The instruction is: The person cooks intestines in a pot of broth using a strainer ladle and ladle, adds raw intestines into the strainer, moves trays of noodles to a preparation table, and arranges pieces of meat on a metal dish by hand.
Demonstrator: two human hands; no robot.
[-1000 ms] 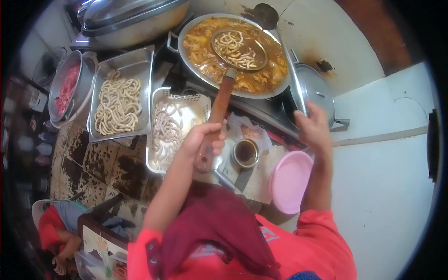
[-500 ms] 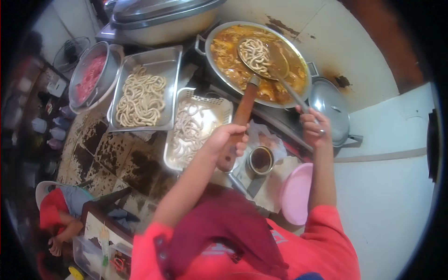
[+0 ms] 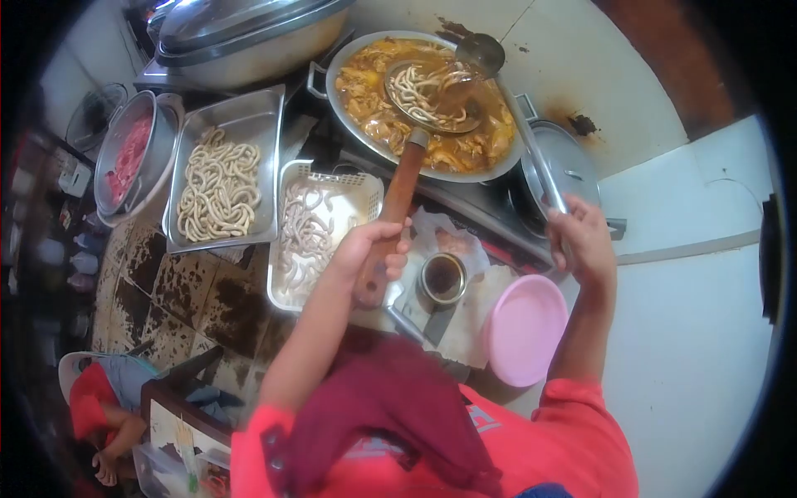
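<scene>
My left hand [image 3: 375, 251] is closed around the wooden handle of a strainer [image 3: 403, 178]. Thick pale noodles [image 3: 415, 93] sit in the strainer, which rests low in the broth of a wide round pan [image 3: 334, 90]. The pan holds orange-brown stew [image 3: 365, 87] with chunks in it. Fingers of my right hand [image 3: 588, 241] grip the long metal handle of a ladle [image 3: 535, 149]. Its bowl is tilted above the far rim of the pan, and brown liquid runs from it onto the noodles.
Left of the pan are a steel tray [image 3: 270, 124] of noodles, a white basket [image 3: 375, 195] with more strands, and a bowl of red meat [image 3: 129, 158]. A jar of dark liquid [image 3: 442, 278], pink basin [image 3: 527, 332] and lidded pot [image 3: 564, 162] stand nearby. Another person [image 3: 104, 407] is lower left.
The ladle has risen out of the stew and tipped over the strainer, pouring liquid. My right hand has shifted right and turned. My left hand still holds the strainer in the pan.
</scene>
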